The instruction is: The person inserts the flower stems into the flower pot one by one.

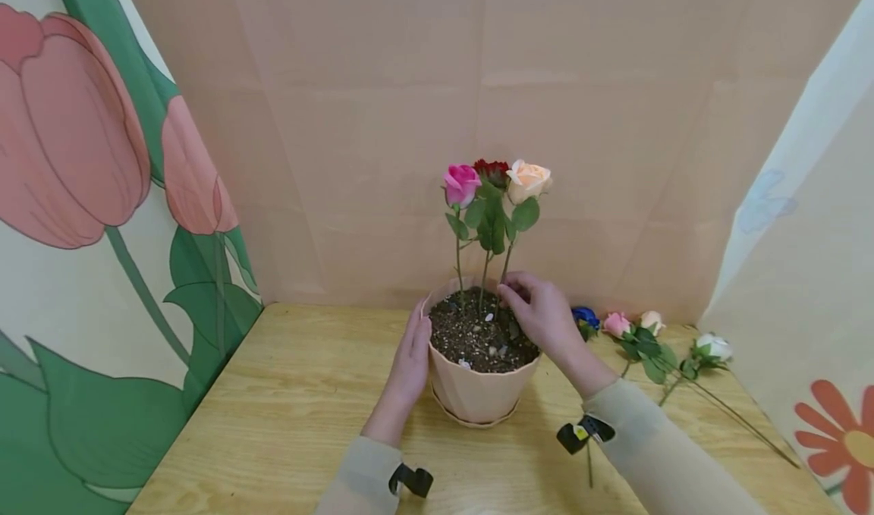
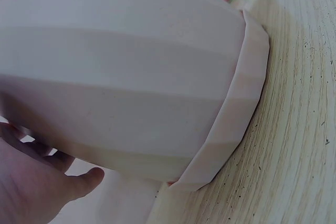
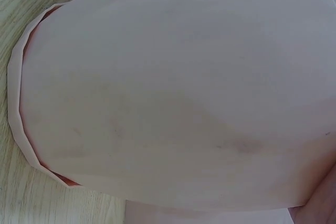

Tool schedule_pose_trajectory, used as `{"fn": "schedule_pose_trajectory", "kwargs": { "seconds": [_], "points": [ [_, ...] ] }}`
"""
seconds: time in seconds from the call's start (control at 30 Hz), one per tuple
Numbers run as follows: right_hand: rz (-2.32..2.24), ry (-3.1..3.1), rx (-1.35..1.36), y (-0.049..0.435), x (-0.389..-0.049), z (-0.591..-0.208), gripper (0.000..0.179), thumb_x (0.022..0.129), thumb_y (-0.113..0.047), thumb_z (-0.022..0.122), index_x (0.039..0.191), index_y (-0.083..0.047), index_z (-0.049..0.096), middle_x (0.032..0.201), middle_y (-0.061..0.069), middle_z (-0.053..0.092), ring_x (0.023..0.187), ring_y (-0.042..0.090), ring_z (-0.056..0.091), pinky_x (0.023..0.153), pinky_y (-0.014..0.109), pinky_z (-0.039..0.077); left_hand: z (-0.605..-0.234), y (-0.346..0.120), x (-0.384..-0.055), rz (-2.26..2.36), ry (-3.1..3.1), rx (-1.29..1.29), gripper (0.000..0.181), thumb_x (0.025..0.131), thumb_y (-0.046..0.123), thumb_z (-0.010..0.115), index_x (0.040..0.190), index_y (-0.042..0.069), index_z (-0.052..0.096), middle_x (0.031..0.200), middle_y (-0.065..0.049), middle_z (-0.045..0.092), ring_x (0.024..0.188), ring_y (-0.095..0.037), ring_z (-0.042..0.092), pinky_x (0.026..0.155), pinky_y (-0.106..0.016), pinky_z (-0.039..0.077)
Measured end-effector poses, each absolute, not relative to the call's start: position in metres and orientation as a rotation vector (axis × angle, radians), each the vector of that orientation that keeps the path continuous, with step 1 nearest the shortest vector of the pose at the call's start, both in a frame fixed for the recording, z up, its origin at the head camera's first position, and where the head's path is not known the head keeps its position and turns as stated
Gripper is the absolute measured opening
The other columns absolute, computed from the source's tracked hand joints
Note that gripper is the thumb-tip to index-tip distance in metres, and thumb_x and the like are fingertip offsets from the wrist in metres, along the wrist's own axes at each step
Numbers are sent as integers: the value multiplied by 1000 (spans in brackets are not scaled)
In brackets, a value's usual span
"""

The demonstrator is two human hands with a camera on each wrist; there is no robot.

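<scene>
Sleeves (image 1: 365, 478) nearest, pale beige, a black band (image 1: 412, 480) at each wrist; my forearms run forward to a pot (image 1: 478, 390).

Pot: light pink, faceted, upright on its saucer (image 1: 476, 423), which sits on the wood-grain table (image 1: 293, 409). Dark soil (image 1: 471, 340) inside, with a few pale bits on the surface.

Left hand (image 1: 410, 357): at the pot's left side, fingers nearly straight along the wall near the rim, not curled round anything. Left wrist view: wall fills most of the frame, my thumb lower down; dark specks on the table beside the saucer.

Right hand (image 1: 544, 314): over the right rim, thumb and forefinger pinching the peach rose (image 1: 529, 181) low on its stem, just above the soil. Right wrist view: mostly wall; only a strip of my hand at the lower right corner, fingertips out of sight there.

Standing in the soil: magenta rose (image 1: 462, 185) on the left, red flower (image 1: 493, 169) between, peach rose on the right. Leaves of the last two overlap.

Lying on the table to the right of the pot: blue flower (image 1: 586, 317), pink rose (image 1: 617, 325), cream rose (image 1: 652, 321), white rose (image 1: 714, 346); some of their stems cross. Behind: plain tan backdrop (image 1: 382, 120).
</scene>
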State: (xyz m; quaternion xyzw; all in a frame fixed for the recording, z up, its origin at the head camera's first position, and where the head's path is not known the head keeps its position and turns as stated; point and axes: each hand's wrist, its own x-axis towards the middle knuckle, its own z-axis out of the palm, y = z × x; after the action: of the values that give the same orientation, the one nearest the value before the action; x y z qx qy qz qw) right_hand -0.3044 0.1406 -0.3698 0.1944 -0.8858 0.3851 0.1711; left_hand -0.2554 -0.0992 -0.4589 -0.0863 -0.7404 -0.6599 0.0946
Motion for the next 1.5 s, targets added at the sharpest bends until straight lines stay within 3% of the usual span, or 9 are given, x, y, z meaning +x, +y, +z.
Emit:
{"fn": "schedule_pose_trajectory", "kwargs": {
  "seconds": [0.5,1.13,1.5],
  "points": [
    [1087,-2514,568,141,-303,-372,15,112,-18,70,110,-8,80,88,1,77,73,19,65,66,37,50,-461,-98,-256,-1966,-2163,-262,63,122,45,29,177,14,27,181,-13,27,166,-38,22,134,-60,15],
    [1166,-2469,487,140,-304,-376,19,112,-23,70,116,-7,81,93,4,80,85,21,74,78,43,57,-460,-99,-257,-1962,-2163,-293,63,122,47,28,177,16,26,181,-12,26,166,-38,20,134,-61,14],
    [1310,-2453,434,143,-305,-377,28,112,-31,71,122,-7,80,96,8,81,89,24,78,76,28,58,-460,-100,-257,-1970,-2176,-257,65,121,50,29,177,18,26,181,-11,26,165,-39,22,134,-62,16]
  ]
}}
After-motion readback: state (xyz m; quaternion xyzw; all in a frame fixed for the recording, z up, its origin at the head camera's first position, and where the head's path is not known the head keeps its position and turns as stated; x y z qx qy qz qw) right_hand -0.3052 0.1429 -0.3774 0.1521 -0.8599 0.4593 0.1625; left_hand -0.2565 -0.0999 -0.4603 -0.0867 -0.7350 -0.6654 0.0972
